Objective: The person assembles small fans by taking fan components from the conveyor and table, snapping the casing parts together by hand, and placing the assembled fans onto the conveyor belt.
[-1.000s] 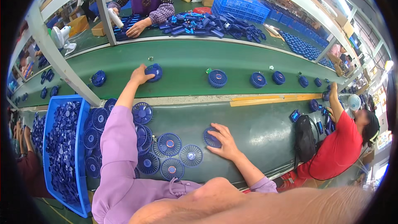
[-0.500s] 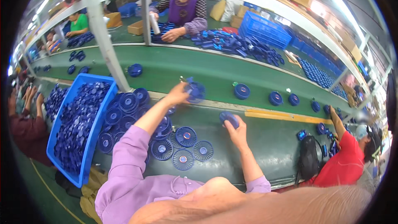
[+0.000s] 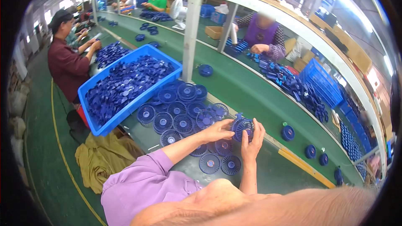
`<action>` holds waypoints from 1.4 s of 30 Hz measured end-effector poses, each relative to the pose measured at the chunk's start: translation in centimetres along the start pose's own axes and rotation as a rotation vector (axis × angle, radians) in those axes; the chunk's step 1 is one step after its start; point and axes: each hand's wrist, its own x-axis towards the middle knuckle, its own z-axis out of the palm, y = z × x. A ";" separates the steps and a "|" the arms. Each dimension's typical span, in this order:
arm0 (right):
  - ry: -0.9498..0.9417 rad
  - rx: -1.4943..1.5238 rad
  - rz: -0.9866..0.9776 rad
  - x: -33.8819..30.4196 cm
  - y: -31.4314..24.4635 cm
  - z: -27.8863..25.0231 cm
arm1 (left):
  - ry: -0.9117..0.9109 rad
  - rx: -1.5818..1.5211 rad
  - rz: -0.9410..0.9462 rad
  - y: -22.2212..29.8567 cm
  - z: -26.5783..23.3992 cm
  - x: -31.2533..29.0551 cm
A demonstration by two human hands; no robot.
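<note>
My left hand (image 3: 220, 130) and my right hand (image 3: 252, 141) are both closed around a small blue fan (image 3: 241, 127), held upright over the near edge of the conveyor. The left fingers grip its left side, while the right fingers and thumb press round the right side of its round grille. Under and beside my left forearm lies a pile of round blue fan grilles (image 3: 183, 123), partly overlapping. Two separate grilles, one of them a grille with a pale ring (image 3: 209, 163), rest on the table below my hands.
A blue tub (image 3: 138, 102) full of small blue parts stands left of the pile, by a metal post (image 3: 193, 29). Blue fans (image 3: 288, 132) sit spaced along the green belt (image 3: 251, 94). A yellow strip (image 3: 307, 168) edges it. Co-workers sit across and at left; olive cloth (image 3: 104, 159) hangs nearby.
My hands, apart before with the fan in the left and a round blue piece in the right, have come together at the fan. The view has turned left, bringing the tub and a co-worker further in.
</note>
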 end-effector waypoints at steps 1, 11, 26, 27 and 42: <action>-0.033 -0.028 -0.044 0.0 -0.4 0.1 | 0.021 -0.029 0.018 0.3 0.2 -0.3; -0.248 0.096 -0.100 -1.8 -1.0 1.3 | 0.381 -0.115 0.199 -1.4 2.2 -0.3; -0.242 0.610 0.195 -3.4 -1.1 3.7 | 0.488 0.148 0.574 0.0 6.2 -1.7; -0.235 0.593 0.217 -3.2 -0.9 3.6 | 0.493 0.185 0.596 -0.7 6.0 -1.0; 0.083 -0.301 0.292 1.6 11.9 -2.3 | 0.367 1.068 0.482 2.9 -3.7 -0.4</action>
